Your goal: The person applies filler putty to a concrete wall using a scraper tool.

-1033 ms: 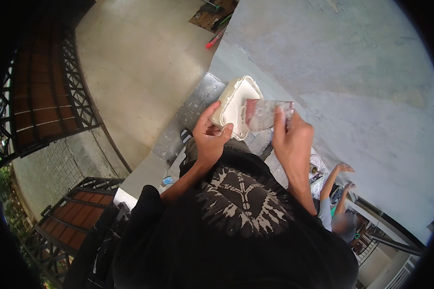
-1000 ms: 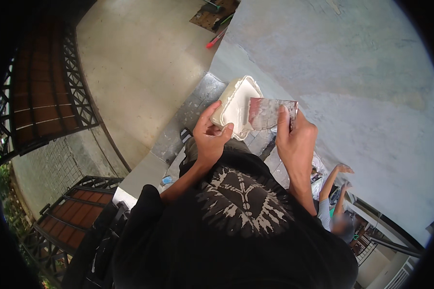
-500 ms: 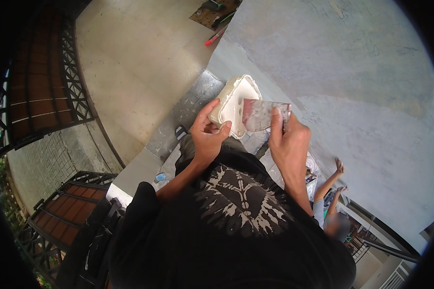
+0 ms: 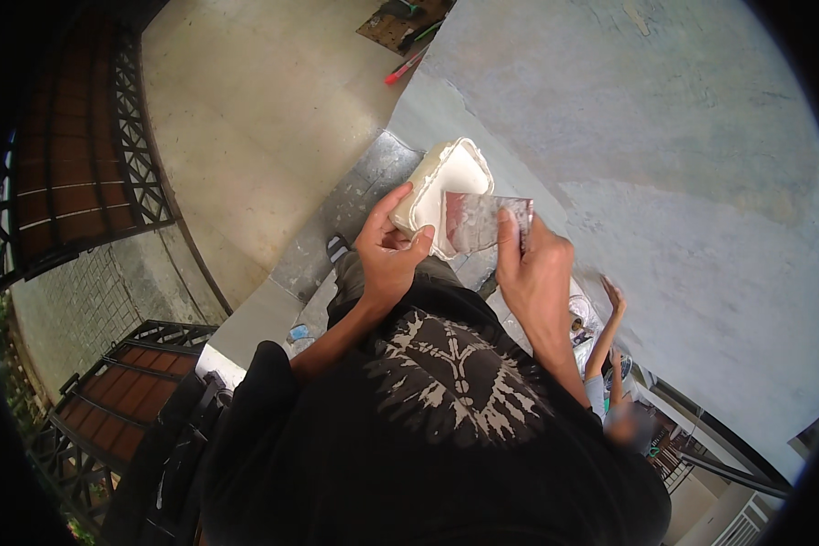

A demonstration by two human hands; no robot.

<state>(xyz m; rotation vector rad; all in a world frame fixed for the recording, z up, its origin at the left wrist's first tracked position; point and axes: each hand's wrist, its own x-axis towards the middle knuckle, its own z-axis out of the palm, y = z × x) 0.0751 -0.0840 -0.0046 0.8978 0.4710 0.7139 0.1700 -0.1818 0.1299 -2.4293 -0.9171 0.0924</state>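
In front of my body, my left hand (image 4: pixel 393 246) grips a cream rectangular tub (image 4: pixel 419 205) from its near left side, thumb on the rim and fingers round the outer wall. White paste (image 4: pixel 464 171) coats the tub's inside and crusts its rim. My right hand (image 4: pixel 535 273) is closed on a flat, paste-smeared putty scraper (image 4: pixel 475 223), thumb pressed on its upper face. The scraper's reddish left edge reaches over the tub's opening; whether it touches the paste I cannot tell.
A grey skim-coated wall (image 4: pixel 664 136) rises on the right. Another person's raised arm (image 4: pixel 610 323) is close to it at lower right. A red-tipped tool (image 4: pixel 400 75) lies on the beige floor (image 4: pixel 264 118) near the wall. Brown gate panels (image 4: pixel 73 136) stand at left.
My right hand has moved the scraper left, further over the tub. The tub and my left hand have barely shifted. The other person's arms have moved left and up in the view.
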